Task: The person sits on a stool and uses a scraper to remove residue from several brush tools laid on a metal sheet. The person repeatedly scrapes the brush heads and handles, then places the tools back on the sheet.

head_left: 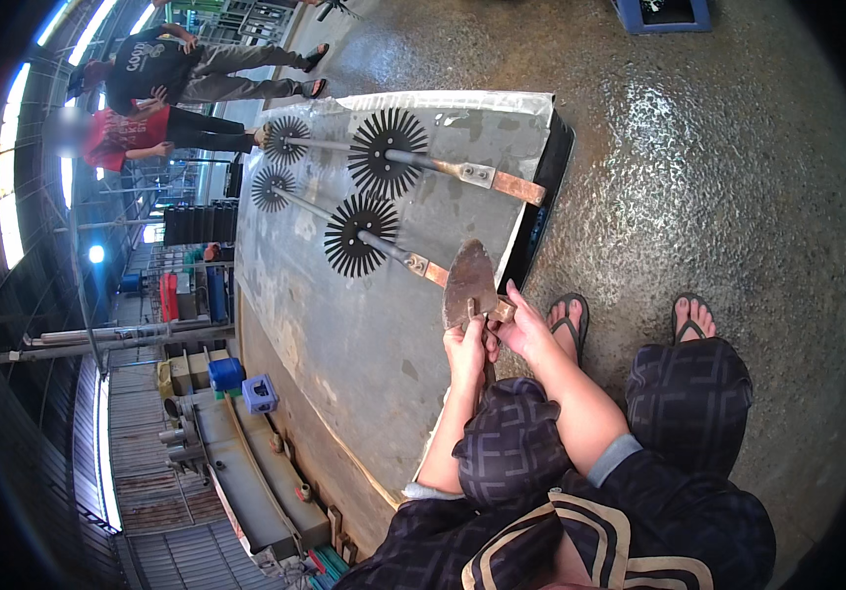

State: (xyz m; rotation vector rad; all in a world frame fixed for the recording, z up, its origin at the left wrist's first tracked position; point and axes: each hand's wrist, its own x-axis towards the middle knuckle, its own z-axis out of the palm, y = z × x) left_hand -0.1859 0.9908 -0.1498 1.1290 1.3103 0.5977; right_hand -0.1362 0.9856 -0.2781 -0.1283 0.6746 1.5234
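- Left hand (465, 346) closed around the lower end of a trowel-shaped metal blade (469, 280), gripping it just below the wide part.
- Right hand (523, 329) closed on the same piece from the other side, fingers pinching the small copper-coloured end (502, 311) next to the blade; the two hands touch.
- The blade: flat, pointed at the far end, broad toward the hands, surface dull brown-grey and rust-mottled. Held tilted above the near edge of the tabletop (364, 344), over the person's knees.
- Tabletop: a long grey metal sheet, scuffed and stained, running away from the person.
- On it lie two long rods, each with two black toothed discs. Upper rod (423, 162) ends in a copper-coloured flat bar (518, 186); large disc (388, 139), small disc (286, 139).
- Lower rod (384, 246) points at the blade, its near end just beside it; large disc (361, 234), small disc (271, 187).
- Person seated, dark patterned clothing, feet in sandals (571, 317) on a wet speckled floor (718, 177).
- Two other people (167, 88) beyond the far end of the tabletop.
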